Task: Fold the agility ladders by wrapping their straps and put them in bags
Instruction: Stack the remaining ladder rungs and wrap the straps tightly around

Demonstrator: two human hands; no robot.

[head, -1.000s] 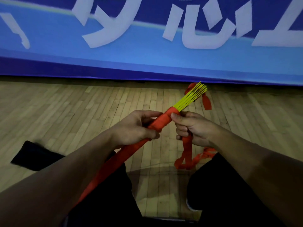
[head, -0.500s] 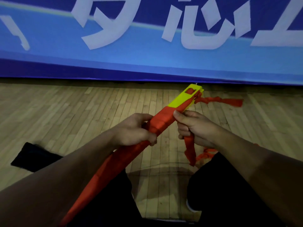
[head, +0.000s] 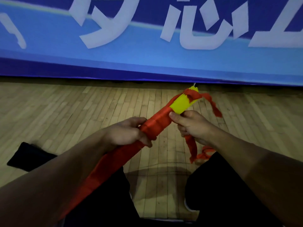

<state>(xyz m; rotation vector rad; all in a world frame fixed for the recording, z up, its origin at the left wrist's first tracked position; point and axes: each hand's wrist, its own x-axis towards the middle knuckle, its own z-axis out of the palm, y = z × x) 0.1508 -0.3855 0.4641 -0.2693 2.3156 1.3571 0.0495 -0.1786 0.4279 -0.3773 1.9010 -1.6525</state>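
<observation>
Strap-winding over the lap, bag waiting on the wooden floor.
Flat black bag [head: 27, 157] lies left; left hand [head: 129, 134] clamps its fingers around the bundled yellow rungs [head: 181, 104] to steady them while right hand [head: 192, 126] pinches the orange webbing strap [head: 191, 145] taut for wrapping.

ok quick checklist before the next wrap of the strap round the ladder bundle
1. Left hand grips the wrapped bundle: ok.
2. Right hand holds the red strap, thumb on the wrap's edge: ok.
3. Yellow rungs stacked evenly: ok.
4. Loose strap end at the bundle's tip is tucked in: not ok, it hangs free.
5. Strap left for more turns: cannot tell.
6. Black bag lies on the floor to the left, opening ready: cannot tell.
</observation>
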